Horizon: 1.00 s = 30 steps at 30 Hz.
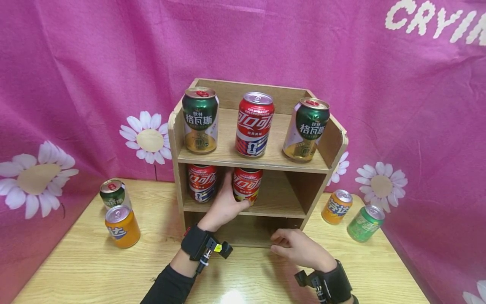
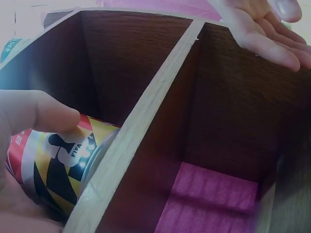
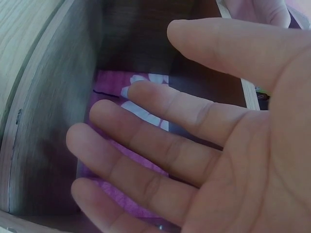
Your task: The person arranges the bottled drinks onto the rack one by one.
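Note:
On the middle shelf, my left hand (image 1: 225, 205) grips a red Coca-Cola can (image 1: 247, 184), thumb across its front. In the left wrist view that can (image 2: 63, 155) shows yellow and black checks low down, close to the shelf's front edge. Another red Coca-Cola can (image 1: 202, 182) stands left of the hand on the same shelf. My right hand (image 1: 301, 249) holds nothing; it is in front of the bottom compartment of the wooden shelf unit (image 1: 243, 163). Its fingers (image 3: 146, 179) are spread and loosely bent in the right wrist view.
Along the top shelf stand a green kvass can (image 1: 200, 120), a red Coca-Cola can (image 1: 255, 124) and another kvass can (image 1: 306, 130). Left on the table are a kvass can (image 1: 114, 195) and an orange can (image 1: 122, 228); right, an orange can (image 1: 336, 207) and a green can (image 1: 365, 223).

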Each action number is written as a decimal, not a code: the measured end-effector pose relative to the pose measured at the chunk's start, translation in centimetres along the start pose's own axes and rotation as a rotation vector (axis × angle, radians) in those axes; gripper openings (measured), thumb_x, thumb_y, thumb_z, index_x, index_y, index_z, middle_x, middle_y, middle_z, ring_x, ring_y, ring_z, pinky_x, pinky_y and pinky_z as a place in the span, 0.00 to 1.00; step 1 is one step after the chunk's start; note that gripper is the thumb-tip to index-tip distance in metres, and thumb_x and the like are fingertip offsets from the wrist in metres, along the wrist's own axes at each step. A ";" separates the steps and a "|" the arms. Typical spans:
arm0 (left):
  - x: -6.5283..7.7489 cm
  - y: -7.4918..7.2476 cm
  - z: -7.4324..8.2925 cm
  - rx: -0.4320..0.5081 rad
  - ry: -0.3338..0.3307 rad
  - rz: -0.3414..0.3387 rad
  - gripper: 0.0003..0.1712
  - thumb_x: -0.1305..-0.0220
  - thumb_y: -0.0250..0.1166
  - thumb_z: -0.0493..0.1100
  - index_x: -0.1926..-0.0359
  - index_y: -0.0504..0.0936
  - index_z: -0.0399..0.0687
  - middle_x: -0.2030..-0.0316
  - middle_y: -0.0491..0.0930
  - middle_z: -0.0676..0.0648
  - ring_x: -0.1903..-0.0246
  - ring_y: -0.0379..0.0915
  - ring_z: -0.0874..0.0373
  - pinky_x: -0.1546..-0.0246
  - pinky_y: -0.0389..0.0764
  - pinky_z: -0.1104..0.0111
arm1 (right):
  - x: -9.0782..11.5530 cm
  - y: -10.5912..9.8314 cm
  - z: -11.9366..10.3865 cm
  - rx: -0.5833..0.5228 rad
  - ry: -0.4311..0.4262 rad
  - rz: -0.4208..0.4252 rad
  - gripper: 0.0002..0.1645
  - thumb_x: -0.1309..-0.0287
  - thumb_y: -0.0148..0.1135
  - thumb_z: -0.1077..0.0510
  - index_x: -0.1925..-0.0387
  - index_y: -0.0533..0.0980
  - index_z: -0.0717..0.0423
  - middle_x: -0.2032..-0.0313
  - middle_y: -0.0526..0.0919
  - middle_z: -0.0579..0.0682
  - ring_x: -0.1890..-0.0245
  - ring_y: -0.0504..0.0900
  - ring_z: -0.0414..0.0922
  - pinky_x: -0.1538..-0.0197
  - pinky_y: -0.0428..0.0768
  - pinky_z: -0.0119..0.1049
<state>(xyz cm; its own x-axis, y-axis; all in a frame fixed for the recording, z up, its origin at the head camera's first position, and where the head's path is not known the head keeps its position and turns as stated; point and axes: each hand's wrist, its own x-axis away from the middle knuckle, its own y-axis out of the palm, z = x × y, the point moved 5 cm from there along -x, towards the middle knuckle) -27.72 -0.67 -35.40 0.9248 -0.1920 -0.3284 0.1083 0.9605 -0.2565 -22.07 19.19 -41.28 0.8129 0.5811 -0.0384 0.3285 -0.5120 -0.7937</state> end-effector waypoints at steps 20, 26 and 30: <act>0.0 0.1 0.0 -0.084 0.013 0.027 0.55 0.55 0.68 0.32 0.29 0.46 0.41 0.39 0.62 0.36 0.39 0.60 0.43 0.38 0.60 0.51 | 0.0 0.1 0.0 0.014 -0.011 0.002 0.12 0.39 0.61 0.55 0.60 0.78 0.61 0.67 0.82 0.45 0.67 0.80 0.38 0.63 0.79 0.32; -0.1 0.2 0.0 -0.114 0.012 0.045 0.53 0.54 0.69 0.33 0.30 0.49 0.41 0.42 0.66 0.37 0.42 0.64 0.44 0.40 0.64 0.53 | 0.0 0.0 -0.1 0.010 -0.008 0.001 0.12 0.39 0.61 0.55 0.60 0.78 0.61 0.67 0.81 0.44 0.68 0.80 0.38 0.64 0.78 0.32; -0.1 0.3 0.0 -0.122 0.006 0.052 0.52 0.53 0.70 0.34 0.31 0.50 0.41 0.42 0.67 0.38 0.43 0.65 0.44 0.41 0.65 0.54 | 0.0 0.0 -0.1 0.007 -0.003 0.000 0.13 0.39 0.61 0.54 0.60 0.78 0.61 0.68 0.81 0.44 0.68 0.80 0.38 0.64 0.78 0.32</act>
<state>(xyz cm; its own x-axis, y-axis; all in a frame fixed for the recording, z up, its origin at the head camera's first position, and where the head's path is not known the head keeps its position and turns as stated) -27.82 -0.38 -35.42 0.9256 -0.1438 -0.3500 0.0144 0.9377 -0.3472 -21.99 19.13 -41.20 0.8115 0.5829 -0.0397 0.3254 -0.5073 -0.7980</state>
